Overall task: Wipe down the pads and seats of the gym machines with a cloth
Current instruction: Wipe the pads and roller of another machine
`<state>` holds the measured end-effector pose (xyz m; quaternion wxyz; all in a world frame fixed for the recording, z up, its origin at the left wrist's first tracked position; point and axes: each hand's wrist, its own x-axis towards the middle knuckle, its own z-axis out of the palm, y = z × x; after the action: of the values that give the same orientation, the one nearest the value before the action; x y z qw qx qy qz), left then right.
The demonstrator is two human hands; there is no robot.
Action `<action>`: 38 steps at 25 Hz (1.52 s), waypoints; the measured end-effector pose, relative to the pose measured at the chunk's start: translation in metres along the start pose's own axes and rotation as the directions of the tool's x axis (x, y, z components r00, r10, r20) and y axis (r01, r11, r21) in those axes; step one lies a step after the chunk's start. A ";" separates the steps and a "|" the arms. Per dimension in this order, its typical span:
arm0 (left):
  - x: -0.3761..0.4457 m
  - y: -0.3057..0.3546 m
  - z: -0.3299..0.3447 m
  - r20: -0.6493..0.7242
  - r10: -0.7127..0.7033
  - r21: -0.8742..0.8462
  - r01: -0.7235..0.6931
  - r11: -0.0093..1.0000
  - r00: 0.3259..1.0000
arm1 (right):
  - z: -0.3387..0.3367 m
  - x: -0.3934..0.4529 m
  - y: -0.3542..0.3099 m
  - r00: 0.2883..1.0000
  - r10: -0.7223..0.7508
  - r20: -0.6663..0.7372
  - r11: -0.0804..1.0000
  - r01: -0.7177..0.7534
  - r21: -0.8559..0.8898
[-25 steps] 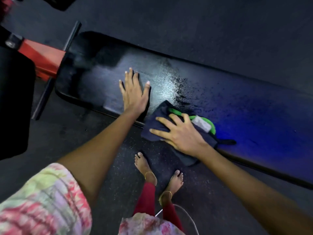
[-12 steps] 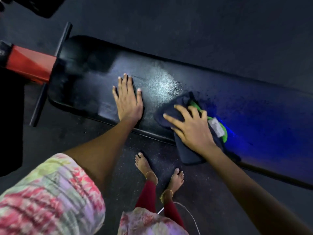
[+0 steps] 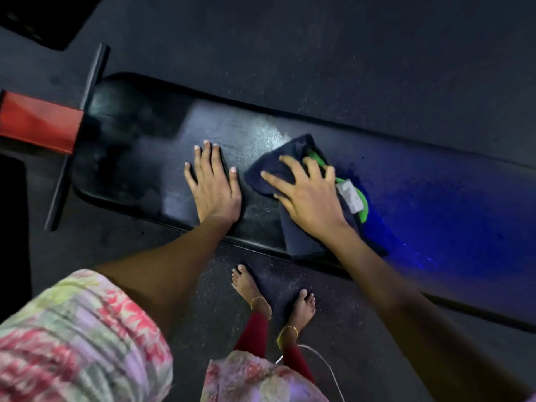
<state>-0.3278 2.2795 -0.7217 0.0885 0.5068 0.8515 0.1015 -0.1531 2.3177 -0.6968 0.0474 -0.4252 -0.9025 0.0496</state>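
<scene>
A long black bench pad runs from the left toward the near right, where the frame cuts it off. The left hand lies flat on it, fingers straight and spread. Just to its right, the right hand presses a dark cloth onto the pad with fingers splayed; the hand hides much of the cloth, whose near edge hangs over the pad's rim. A green edge and a white label show beside the hand. A red frame is cut off at the left. Blue light tints the pad's right part.
</scene>
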 end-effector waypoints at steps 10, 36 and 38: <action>0.001 -0.001 0.000 0.009 0.004 -0.006 -0.004 1.000 1.000 | -0.011 0.106 -0.021 0.952 0.258 0.166 0.956 -0.276 0.096; 0.003 0.000 -0.005 0.080 0.003 0.040 -0.006 0.999 0.997 | -0.020 0.042 0.008 0.645 0.758 0.099 0.647 -0.763 0.017; 0.003 -0.001 -0.005 0.074 0.009 0.029 -0.011 1.000 0.997 | -0.014 0.033 -0.015 0.812 0.566 0.142 0.817 -0.576 0.037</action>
<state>-0.3317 2.2815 -0.7175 0.1118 0.5158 0.8465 0.0705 -0.1843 2.3345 -0.6799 -0.0094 -0.6704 -0.7317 0.1231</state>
